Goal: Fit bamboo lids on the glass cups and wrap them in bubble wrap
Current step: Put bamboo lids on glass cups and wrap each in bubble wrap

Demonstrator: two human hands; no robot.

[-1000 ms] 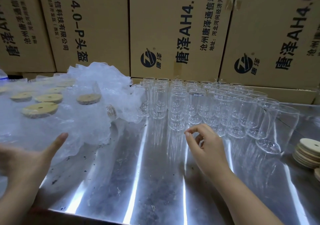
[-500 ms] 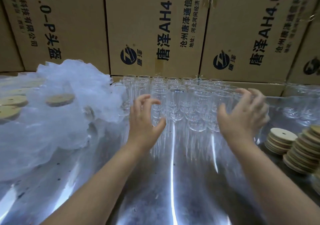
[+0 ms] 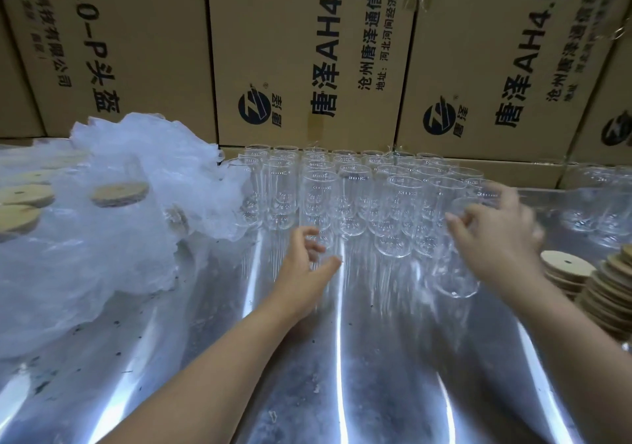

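Note:
Several bare glass cups [image 3: 355, 190] stand in rows at the back of the steel table [image 3: 342, 375]. My right hand [image 3: 496, 238] grips one glass cup [image 3: 456, 282] at the right front of the group; the cup is tilted and its base shows below my palm. My left hand [image 3: 304, 272] is at the base of the front cup [image 3: 319, 200], fingers curved and thumb spread, holding nothing that I can see. Stacks of round bamboo lids [image 3: 567, 269] lie at the right edge. Bubble wrap [image 3: 136, 176] is heaped at the left.
Under the bubble wrap lie wrapped cups with bamboo lids [image 3: 119, 195] fitted. More glass cups [image 3: 598, 204] stand at the far right. Printed cardboard boxes [image 3: 307, 50] form a wall directly behind the table. Bare steel lies in front of my arms.
Both hands have reached forward from the table front to the cups. My right hand has closed round a cup at the right front and tilted it. My left hand has lowered to the front cup's base.

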